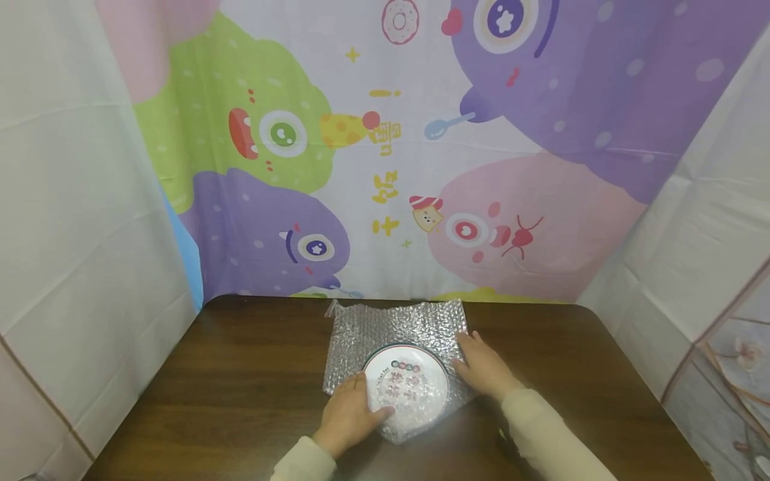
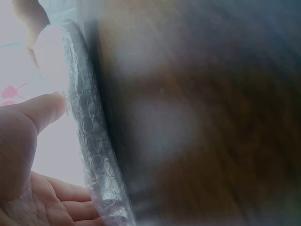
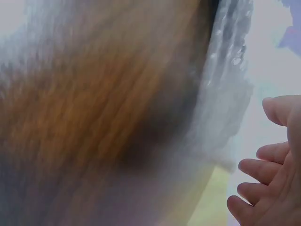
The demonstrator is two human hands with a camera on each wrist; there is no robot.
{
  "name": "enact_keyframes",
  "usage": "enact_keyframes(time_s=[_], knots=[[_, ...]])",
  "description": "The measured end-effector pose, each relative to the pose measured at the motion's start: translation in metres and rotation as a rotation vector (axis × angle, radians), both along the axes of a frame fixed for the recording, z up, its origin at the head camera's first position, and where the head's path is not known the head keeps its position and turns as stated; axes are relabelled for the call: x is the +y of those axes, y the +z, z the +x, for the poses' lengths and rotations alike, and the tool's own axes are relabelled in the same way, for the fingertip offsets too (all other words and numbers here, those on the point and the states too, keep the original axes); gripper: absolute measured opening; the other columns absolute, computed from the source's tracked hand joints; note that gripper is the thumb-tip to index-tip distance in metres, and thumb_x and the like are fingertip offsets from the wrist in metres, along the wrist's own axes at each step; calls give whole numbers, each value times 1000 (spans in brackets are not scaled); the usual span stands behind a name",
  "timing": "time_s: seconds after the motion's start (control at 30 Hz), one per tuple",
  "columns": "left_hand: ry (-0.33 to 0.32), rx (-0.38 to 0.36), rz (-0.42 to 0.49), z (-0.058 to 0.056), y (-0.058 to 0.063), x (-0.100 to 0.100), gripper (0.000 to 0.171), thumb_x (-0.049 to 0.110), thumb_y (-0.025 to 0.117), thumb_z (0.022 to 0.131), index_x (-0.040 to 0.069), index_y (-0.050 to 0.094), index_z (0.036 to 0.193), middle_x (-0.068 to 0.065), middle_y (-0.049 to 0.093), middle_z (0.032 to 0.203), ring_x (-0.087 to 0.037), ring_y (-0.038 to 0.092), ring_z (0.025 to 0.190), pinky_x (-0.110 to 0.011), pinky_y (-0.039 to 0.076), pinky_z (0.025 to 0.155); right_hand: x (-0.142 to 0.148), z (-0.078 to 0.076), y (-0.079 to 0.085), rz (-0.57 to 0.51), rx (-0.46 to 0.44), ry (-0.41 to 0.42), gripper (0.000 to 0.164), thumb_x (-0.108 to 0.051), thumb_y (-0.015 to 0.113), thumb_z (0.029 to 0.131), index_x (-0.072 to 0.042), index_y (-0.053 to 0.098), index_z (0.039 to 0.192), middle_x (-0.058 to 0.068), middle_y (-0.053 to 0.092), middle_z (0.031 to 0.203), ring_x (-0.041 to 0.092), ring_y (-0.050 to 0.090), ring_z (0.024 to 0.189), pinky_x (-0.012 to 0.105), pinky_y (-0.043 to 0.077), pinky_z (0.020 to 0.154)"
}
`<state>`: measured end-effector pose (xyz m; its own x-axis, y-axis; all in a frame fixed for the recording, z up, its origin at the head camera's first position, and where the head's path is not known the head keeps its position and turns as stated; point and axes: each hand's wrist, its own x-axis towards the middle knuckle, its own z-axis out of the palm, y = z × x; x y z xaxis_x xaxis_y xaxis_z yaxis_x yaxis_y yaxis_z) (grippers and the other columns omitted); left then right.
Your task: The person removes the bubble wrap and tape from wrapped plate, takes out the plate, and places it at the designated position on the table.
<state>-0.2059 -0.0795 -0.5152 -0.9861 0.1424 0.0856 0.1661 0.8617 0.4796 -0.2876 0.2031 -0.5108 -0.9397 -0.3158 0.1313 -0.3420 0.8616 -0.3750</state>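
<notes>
A round white plate [image 1: 415, 381] with a dark green rim and red characters shows through the near part of a clear bubble-wrap bag [image 1: 397, 324] on the brown table. My left hand [image 1: 351, 413] holds the plate's left side through the wrap, thumb over its face and fingers along its edge. In the left wrist view the thumb [image 2: 44, 109] meets the bubble wrap [image 2: 91, 127], which covers the fingertips. At the bag's right edge, my right hand [image 1: 486, 367] has its fingers spread and loosely bent. The right wrist view shows those fingers [image 3: 258, 172] beside the wrap [image 3: 221, 94].
The wooden table [image 1: 240, 361] extends on both sides of the bag. Behind it hangs a curtain [image 1: 385, 267] printed with cartoon monsters, its lower edge near the bag's far end. Pale walls [image 1: 78, 200] stand left and right.
</notes>
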Motion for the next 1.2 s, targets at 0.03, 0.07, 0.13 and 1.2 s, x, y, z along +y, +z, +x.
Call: enact_keyframes(time_s=[0.03,0.07,0.13,1.2], knots=[[0,0,0,0,0,0,96,52,75,78,-18,43,136,-34,51,137,-46,48,131,-55,36,113,-1,1,1,1,13,9,62,-24,59,96,8,39,144,28,41,149,50,31,141,57,27,117],[0,0,0,0,0,0,96,52,75,78,-18,43,136,-34,51,137,-46,48,131,-55,36,113,-3,4,2,4,22,19,61,-24,60,96,9,40,144,28,41,149,49,31,142,57,27,117],[1,-3,1,0,0,0,96,52,75,78,-18,43,136,-34,50,138,-46,48,131,-55,36,113,-8,9,4,19,47,43,60,-24,59,96,9,42,142,29,42,148,49,33,141,57,28,117],[-73,21,82,0,-3,-15,73,42,64,91,-11,46,137,-29,49,143,-51,41,135,-66,24,115,-61,52,1,113,230,265,27,-24,73,82,-9,74,105,4,67,99,19,61,88,34,56,79]])
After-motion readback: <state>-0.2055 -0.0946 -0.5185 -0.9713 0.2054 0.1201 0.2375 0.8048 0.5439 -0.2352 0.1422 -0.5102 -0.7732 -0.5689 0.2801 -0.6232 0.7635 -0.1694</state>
